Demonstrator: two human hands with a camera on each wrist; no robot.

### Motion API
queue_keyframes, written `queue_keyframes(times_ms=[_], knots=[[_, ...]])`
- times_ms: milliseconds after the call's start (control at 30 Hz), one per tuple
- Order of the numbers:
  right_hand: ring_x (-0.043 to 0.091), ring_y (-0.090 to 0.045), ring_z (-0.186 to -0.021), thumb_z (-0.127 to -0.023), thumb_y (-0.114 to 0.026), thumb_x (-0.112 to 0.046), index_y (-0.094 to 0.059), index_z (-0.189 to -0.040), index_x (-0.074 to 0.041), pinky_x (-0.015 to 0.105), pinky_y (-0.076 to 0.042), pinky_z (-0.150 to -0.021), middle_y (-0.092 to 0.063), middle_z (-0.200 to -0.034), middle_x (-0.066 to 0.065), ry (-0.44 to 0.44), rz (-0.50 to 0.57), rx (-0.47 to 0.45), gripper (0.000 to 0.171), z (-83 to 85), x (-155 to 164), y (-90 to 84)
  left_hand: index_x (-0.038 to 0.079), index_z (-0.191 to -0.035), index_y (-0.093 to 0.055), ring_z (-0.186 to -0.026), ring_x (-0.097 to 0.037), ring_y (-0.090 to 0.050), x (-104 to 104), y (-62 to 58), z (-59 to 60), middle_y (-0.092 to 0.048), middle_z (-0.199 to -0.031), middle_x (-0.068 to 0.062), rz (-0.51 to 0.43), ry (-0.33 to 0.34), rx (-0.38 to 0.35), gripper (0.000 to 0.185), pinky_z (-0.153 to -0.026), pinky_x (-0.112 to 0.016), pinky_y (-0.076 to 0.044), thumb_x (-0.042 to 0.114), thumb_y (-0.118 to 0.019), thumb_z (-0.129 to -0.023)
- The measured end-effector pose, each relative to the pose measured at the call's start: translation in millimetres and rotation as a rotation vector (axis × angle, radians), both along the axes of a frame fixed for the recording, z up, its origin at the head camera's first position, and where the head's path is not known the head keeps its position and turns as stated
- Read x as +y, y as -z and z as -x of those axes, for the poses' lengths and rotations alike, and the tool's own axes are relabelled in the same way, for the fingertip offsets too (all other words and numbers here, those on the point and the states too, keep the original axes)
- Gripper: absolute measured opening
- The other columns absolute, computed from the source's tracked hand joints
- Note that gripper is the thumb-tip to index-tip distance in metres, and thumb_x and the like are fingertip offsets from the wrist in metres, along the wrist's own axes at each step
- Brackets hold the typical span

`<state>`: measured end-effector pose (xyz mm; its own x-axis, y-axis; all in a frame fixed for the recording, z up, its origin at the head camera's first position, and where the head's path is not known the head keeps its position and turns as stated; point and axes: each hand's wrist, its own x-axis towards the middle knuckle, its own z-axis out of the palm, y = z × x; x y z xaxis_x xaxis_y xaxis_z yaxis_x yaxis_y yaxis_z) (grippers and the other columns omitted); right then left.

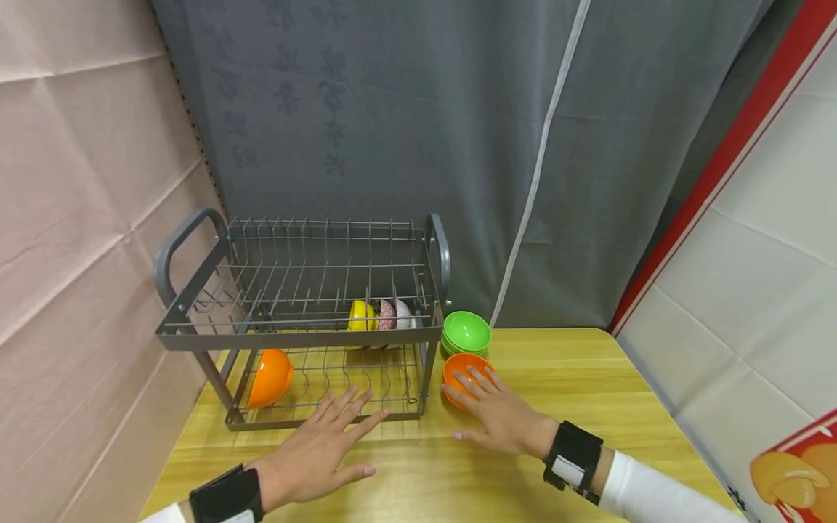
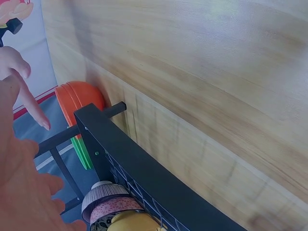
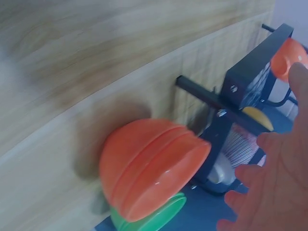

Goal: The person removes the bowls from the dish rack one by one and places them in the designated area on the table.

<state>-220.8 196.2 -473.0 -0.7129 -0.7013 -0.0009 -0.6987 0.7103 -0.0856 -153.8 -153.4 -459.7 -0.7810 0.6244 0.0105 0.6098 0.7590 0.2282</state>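
My right hand (image 1: 500,414) lies open with straight fingers spread over the near side of a stack of orange bowls (image 1: 458,372). I cannot tell whether it touches them. In the right wrist view the orange stack (image 3: 149,163) sits just left of my palm (image 3: 276,183). My left hand (image 1: 320,443) is open and flat, palm down over the wooden table (image 1: 588,392). Its fingers reach toward the front of the grey two-tier dish rack (image 1: 301,338). It holds nothing.
Green bowls (image 1: 466,333) are stacked behind the orange ones, beside the rack's right end. Inside the rack stand an orange bowl (image 1: 269,378) at the left and yellow (image 1: 362,316), patterned (image 1: 387,314) and white (image 1: 403,314) bowls. A grey curtain (image 1: 458,145) hangs behind the table.
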Motion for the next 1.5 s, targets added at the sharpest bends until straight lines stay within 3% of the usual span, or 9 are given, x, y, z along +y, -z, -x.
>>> queue_keyframes(times_ms=[333,633,867,1133,1500], knots=[[0.046,-0.027,-0.152,-0.098,-0.035,-0.072,-0.024,-0.162,-0.027,0.062,-0.024,-0.124,-0.027,-0.167,0.015,-0.067,-0.023,0.014,0.079,-17.4,-13,-11.9,0.034,-0.161,-0.024,-0.157,-0.04,-0.017,-7,-0.2,0.6,-0.013,-0.171,-0.01,0.0,-0.032,0.017,0.076,-0.123,-0.065,-0.021,0.073,-0.034,-0.097],[0.039,-0.027,-0.154,-0.095,-0.034,-0.076,-0.023,-0.162,-0.027,0.06,-0.029,-0.122,-0.027,-0.168,0.011,-0.12,-0.028,0.038,0.084,-25.9,-26,-20.1,0.033,-0.161,-0.025,-0.156,-0.041,-0.02,-11,-1.9,-0.9,-0.018,-0.17,-0.012,-0.026,-0.056,0.03,0.075,-0.122,-0.065,-0.024,0.071,-0.036,-0.098],[0.036,-0.027,-0.155,-0.094,-0.032,-0.078,-0.02,-0.163,-0.029,0.055,-0.03,-0.123,-0.021,-0.17,0.007,-0.159,-0.031,0.085,0.085,-27.8,-36,-17.0,0.036,-0.161,-0.023,-0.155,-0.042,-0.022,-17,-0.8,-1.2,-0.018,-0.17,-0.013,-0.017,-0.092,0.056,0.073,-0.123,-0.065,-0.023,0.071,-0.036,-0.098],[0.034,-0.023,-0.157,-0.096,-0.033,-0.076,-0.013,-0.163,-0.033,0.054,-0.033,-0.122,-0.014,-0.172,0.005,-0.183,-0.008,0.05,0.083,-26.5,-47,-14.7,0.035,-0.161,-0.023,-0.156,-0.04,-0.019,-23,-0.1,0.3,-0.018,-0.17,-0.011,-0.022,-0.133,0.074,0.073,-0.123,-0.065,-0.021,0.07,-0.038,-0.098],[0.034,-0.023,-0.157,-0.097,-0.029,-0.074,-0.014,-0.164,-0.03,0.055,-0.034,-0.121,-0.015,-0.172,0.006,-0.257,-0.023,0.05,0.081,-29.6,-73,-9.7,0.032,-0.161,-0.025,-0.154,-0.041,-0.025,-29,-0.7,-2.6,-0.023,-0.168,-0.015,-0.024,-0.15,0.141,0.073,-0.122,-0.065,-0.023,0.066,-0.043,-0.099]])
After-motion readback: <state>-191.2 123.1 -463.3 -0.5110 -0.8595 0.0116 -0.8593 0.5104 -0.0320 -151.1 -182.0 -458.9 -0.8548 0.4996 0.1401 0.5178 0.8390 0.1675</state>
